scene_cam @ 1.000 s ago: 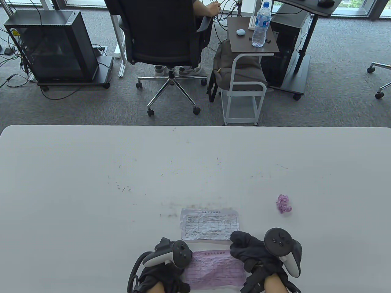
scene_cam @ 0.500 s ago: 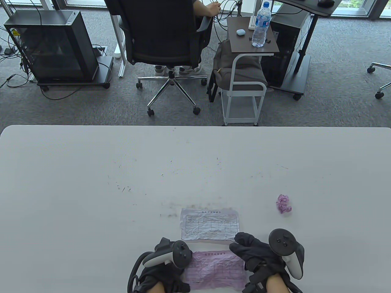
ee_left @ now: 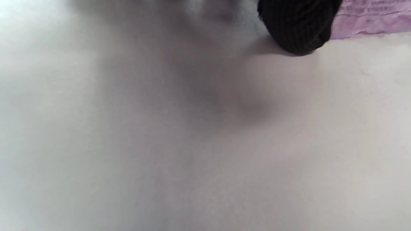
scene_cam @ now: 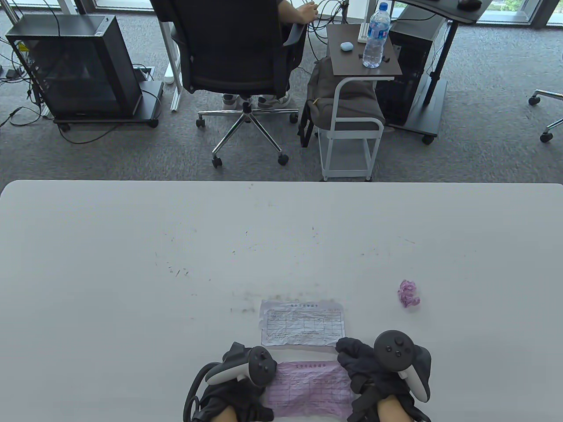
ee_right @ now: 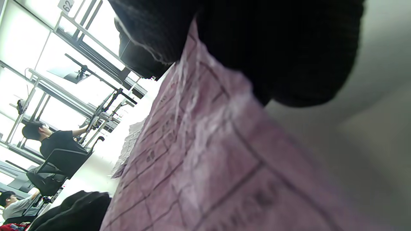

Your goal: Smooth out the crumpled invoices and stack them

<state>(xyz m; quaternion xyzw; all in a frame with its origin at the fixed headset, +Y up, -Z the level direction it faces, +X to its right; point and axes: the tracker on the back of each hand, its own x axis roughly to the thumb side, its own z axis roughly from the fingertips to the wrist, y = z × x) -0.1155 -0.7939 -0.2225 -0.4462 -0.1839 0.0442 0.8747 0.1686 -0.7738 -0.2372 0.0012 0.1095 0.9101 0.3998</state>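
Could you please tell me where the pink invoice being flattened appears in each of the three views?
Table view: pink invoice at bottom centre, between the hands.
Left wrist view: a strip in the top right corner.
Right wrist view: fills the centre and bottom.
Shared landmark: the white table.

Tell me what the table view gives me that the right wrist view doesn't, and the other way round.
Only the table view shows the crumpled pink ball off to the right, the whole white invoice lying flat, and both hands, left hand and right hand, at the pink invoice's ends. Only the right wrist view shows gloved fingers pressing directly on that sheet, its creases close up. Both show the pink invoice spread on the table.
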